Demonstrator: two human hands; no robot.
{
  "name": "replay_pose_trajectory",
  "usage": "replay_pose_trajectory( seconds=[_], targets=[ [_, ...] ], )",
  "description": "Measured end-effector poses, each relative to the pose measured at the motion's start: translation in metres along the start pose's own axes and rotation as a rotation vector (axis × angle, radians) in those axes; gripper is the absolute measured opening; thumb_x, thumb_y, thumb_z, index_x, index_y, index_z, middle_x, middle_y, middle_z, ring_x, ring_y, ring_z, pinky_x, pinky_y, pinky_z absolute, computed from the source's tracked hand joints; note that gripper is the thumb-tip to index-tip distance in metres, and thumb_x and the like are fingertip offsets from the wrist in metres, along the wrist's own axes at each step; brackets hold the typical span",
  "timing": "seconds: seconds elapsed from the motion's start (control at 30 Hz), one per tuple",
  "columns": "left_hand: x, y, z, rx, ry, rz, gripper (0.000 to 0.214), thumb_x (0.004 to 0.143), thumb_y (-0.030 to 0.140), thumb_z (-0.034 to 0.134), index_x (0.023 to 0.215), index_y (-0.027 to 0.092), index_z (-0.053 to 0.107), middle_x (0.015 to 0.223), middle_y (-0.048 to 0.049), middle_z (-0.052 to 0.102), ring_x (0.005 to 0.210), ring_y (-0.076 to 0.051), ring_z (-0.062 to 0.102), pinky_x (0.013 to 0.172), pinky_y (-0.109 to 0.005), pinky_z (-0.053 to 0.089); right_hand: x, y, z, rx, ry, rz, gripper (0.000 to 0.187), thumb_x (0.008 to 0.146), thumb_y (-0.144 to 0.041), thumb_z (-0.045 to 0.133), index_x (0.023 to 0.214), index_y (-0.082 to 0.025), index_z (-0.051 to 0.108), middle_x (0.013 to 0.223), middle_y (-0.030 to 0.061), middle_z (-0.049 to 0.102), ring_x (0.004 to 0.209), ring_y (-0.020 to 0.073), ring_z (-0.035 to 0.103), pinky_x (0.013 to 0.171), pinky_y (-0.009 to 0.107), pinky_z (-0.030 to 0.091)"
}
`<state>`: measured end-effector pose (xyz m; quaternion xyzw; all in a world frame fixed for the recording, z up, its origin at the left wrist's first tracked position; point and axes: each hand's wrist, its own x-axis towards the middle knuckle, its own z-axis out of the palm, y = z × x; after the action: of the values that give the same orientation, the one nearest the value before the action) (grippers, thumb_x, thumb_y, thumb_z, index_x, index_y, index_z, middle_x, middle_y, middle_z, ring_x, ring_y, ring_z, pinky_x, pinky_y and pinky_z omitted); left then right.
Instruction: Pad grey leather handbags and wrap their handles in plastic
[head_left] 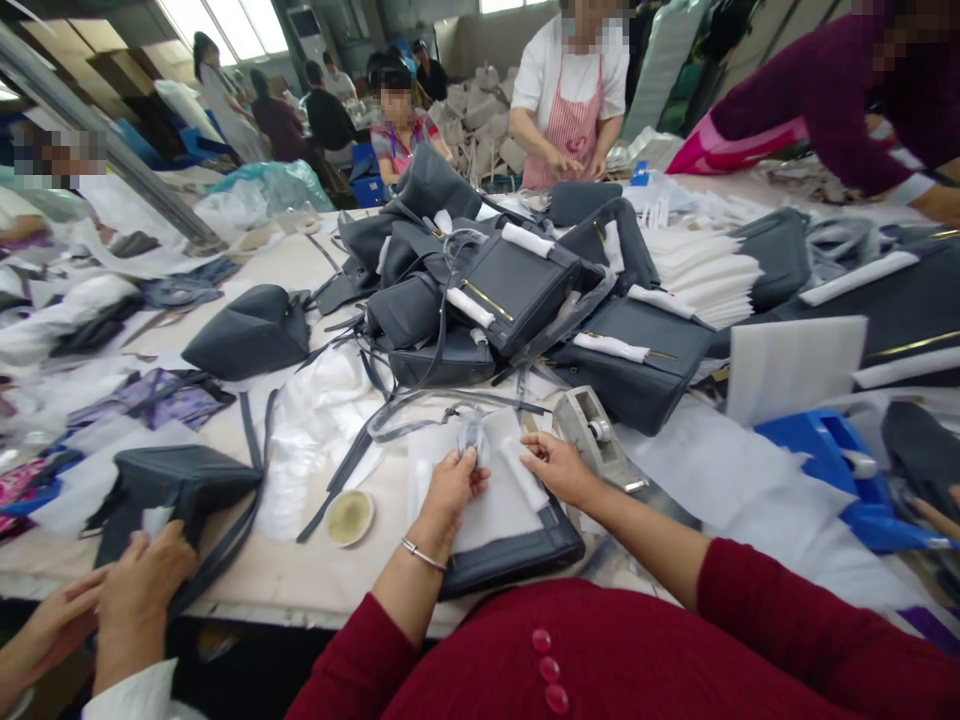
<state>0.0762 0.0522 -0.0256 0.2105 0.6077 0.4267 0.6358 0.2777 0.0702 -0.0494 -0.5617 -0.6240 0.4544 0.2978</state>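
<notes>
A dark grey handbag (517, 555) lies flat at the table's near edge, covered by a white foam sheet (499, 490). My left hand (448, 492) pinches the sheet beside a small clear-wrapped metal fitting (472, 432) at the bag's top. My right hand (556, 466) grips the folded right edge of the same sheet. A silver bracelet sits on my left wrist. Both sleeves are dark red.
A grey tape dispenser (596, 432) stands just right of my hands. A pile of grey handbags (495, 290) fills the table's middle, white foam sheets (705, 275) stacked right. A round sponge dish (349, 517) lies left. Another person's hands (112, 610) hold a grey bag (180, 485) at lower left.
</notes>
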Motion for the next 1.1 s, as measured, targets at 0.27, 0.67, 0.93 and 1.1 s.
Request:
replay_pose_trajectory(
  seconds=[0.27,0.67,0.93,1.1],
  targets=[
    [-0.002,0.001,-0.003,-0.111,-0.042,-0.046,0.033,0.075,0.040,0.074,0.085,0.016,0.054,0.072,0.0002,0.059,0.061,-0.012,0.063,0.052,-0.021,0.051,0.011,-0.029,-0.035,-0.124,0.018,-0.062,0.031,0.093,-0.037,0.042,0.101,-0.018,0.065,0.072,0.0018,0.065,0.061,0.0153,0.059,0.065,0.027,0.045],
    [-0.003,0.008,-0.007,-0.233,-0.102,-0.121,0.021,0.084,0.033,0.066,0.090,0.015,0.057,0.073,-0.0006,0.059,0.058,-0.010,0.061,0.051,-0.020,0.051,0.050,-0.060,-0.008,-0.467,-0.228,-0.220,0.022,0.084,-0.027,0.057,0.069,-0.016,0.068,0.067,0.0022,0.065,0.065,0.0140,0.052,0.062,0.024,0.031],
    [-0.003,0.005,-0.003,-0.183,-0.085,-0.075,0.024,0.083,0.035,0.067,0.092,0.015,0.057,0.073,0.0013,0.056,0.057,-0.009,0.059,0.051,-0.020,0.050,0.064,-0.069,0.009,-0.562,-0.314,-0.236,0.023,0.081,-0.026,0.057,0.063,-0.016,0.067,0.066,0.0039,0.065,0.061,0.0139,0.049,0.057,0.025,0.026],
    [-0.001,0.003,0.001,-0.063,-0.037,-0.026,0.031,0.080,0.042,0.069,0.094,0.015,0.060,0.075,0.0000,0.059,0.057,-0.009,0.057,0.051,-0.020,0.048,0.073,-0.062,0.019,-0.363,-0.389,-0.274,0.020,0.079,-0.017,0.052,0.064,-0.014,0.066,0.063,0.0005,0.061,0.062,0.0122,0.049,0.058,0.022,0.031]
  ],
)
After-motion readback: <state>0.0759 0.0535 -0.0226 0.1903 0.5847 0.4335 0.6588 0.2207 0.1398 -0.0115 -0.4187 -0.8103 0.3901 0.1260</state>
